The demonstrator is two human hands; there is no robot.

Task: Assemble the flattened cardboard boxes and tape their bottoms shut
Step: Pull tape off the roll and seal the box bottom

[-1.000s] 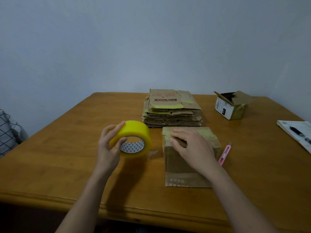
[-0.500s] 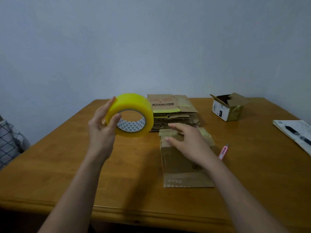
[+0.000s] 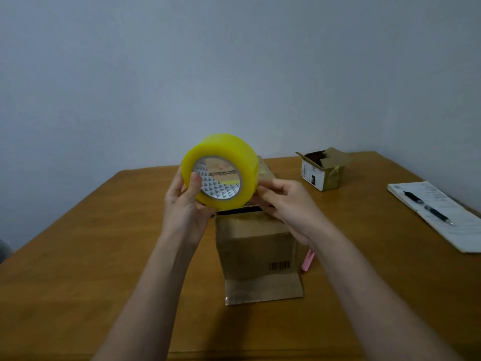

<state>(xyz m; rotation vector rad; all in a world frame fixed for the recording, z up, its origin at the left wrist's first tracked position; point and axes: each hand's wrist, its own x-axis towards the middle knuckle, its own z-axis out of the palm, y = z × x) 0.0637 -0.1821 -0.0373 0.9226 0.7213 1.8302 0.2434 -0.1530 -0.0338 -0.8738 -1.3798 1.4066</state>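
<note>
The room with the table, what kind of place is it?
Probably a room at home used for packing. A plain wooden table stands against a bare wall, with a notepad and pen and a small open box on it.

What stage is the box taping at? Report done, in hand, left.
Done: one small open box stands at the back right. In hand: both the left hand and right hand hold the yellow tape roll above the cardboard box. Left: taping it; flattened boxes wait behind.

dim, flat light | soft blur overall | wide-angle edge bend
</note>
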